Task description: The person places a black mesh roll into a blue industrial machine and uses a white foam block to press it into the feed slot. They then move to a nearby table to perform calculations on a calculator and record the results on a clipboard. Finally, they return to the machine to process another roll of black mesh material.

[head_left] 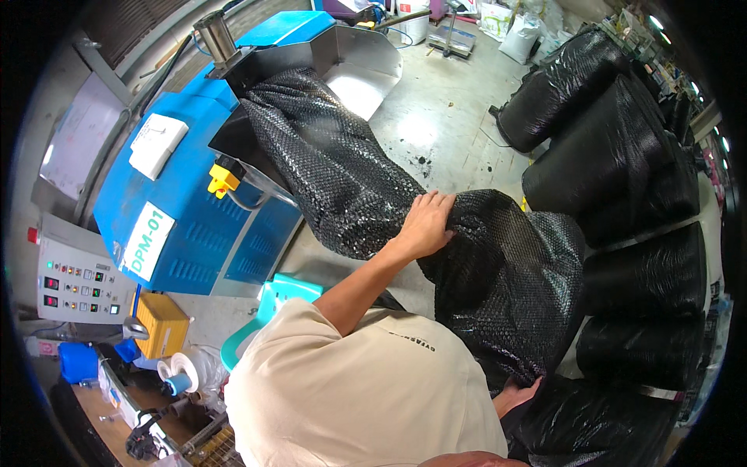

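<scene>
Beside a blue machine (194,202), left hand (426,224) grips the half-filled black bubble-wrap bag (498,288) (still on the chute); right hand (517,393), fingers clamped, holds its bottom.

Bare floor (436,117) open; black rolls (607,156) block right.

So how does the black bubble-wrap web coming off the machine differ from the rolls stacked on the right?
The bubble-wrap web hangs loose and unrolled from the blue machine, gripped by the left hand; the finished rolls are tightly wound, stacked, untouched. The right hand holds the web's lower end. Both are black and glossy.
</scene>
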A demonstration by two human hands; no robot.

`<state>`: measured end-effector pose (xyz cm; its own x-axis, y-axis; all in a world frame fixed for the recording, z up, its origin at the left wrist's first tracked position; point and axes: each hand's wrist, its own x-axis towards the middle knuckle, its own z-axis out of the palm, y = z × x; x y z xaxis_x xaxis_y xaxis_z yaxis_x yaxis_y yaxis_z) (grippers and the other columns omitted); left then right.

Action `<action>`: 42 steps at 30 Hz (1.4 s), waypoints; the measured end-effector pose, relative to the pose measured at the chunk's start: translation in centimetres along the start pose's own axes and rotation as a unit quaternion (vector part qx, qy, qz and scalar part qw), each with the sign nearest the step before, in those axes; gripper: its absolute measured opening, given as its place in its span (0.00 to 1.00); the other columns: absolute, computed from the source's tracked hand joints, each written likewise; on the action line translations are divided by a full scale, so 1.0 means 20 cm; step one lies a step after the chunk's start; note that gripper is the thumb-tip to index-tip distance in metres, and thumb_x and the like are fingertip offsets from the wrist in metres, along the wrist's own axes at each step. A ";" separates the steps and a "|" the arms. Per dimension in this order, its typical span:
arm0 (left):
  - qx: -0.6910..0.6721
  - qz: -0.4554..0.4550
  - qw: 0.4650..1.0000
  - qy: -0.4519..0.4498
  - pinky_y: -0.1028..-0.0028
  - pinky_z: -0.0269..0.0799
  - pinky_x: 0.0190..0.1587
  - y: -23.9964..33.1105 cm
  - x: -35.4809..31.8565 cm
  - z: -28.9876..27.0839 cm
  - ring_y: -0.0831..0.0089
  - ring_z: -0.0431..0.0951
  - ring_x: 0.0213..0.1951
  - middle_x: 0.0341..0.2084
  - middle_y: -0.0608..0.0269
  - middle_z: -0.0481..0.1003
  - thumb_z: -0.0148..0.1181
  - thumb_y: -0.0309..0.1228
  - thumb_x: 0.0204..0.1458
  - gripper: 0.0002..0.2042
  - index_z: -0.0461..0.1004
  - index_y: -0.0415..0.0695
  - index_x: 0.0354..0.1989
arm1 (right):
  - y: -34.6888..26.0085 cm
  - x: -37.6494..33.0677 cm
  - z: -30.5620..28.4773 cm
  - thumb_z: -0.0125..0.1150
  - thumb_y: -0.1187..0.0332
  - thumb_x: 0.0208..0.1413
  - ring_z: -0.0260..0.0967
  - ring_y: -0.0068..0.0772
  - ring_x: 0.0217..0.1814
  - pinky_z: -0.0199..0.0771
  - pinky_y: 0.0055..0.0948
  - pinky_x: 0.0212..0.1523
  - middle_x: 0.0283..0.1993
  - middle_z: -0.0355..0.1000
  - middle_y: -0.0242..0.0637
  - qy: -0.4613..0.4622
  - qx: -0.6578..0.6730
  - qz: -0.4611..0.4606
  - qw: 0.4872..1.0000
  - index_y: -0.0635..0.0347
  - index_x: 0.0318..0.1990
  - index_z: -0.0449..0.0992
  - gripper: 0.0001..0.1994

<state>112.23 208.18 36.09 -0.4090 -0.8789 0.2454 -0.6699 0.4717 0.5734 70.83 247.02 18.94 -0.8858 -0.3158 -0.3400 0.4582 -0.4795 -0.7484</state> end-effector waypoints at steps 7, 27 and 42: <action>0.022 -0.024 0.998 0.052 0.37 0.53 0.79 -0.03 -0.03 -0.03 0.39 0.58 0.79 0.73 0.43 0.66 0.77 0.30 0.52 0.43 0.62 0.40 0.77 | 0.05 0.08 0.05 0.70 0.58 0.59 0.68 0.51 0.75 0.64 0.61 0.76 0.74 0.74 0.42 0.001 -0.037 -0.002 0.999 0.55 0.66 0.81 0.28; -0.043 -0.002 0.998 0.045 0.43 0.50 0.82 0.01 -0.06 0.06 0.39 0.58 0.80 0.72 0.45 0.70 0.75 0.31 0.57 0.28 0.76 0.41 0.66 | 0.27 0.06 0.10 0.68 0.55 0.65 0.70 0.57 0.73 0.71 0.59 0.74 0.75 0.72 0.47 -0.048 -0.390 -0.064 0.917 0.62 0.69 0.78 0.29; -0.201 0.079 0.935 0.281 0.66 0.79 0.60 0.08 0.03 -1.06 0.66 0.84 0.55 0.52 0.57 0.84 0.81 0.35 0.54 0.23 0.84 0.41 0.57 | 0.69 -0.05 0.21 0.74 0.59 0.59 0.70 0.51 0.71 0.71 0.49 0.72 0.74 0.72 0.53 -0.316 -0.545 -0.125 0.766 0.64 0.69 0.77 0.32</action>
<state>124.10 206.81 53.76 -0.0176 -0.7526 0.6583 -0.2949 0.6330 0.7158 78.27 237.34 11.35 -0.5658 -0.8242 -0.0224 -0.3589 0.2706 -0.8933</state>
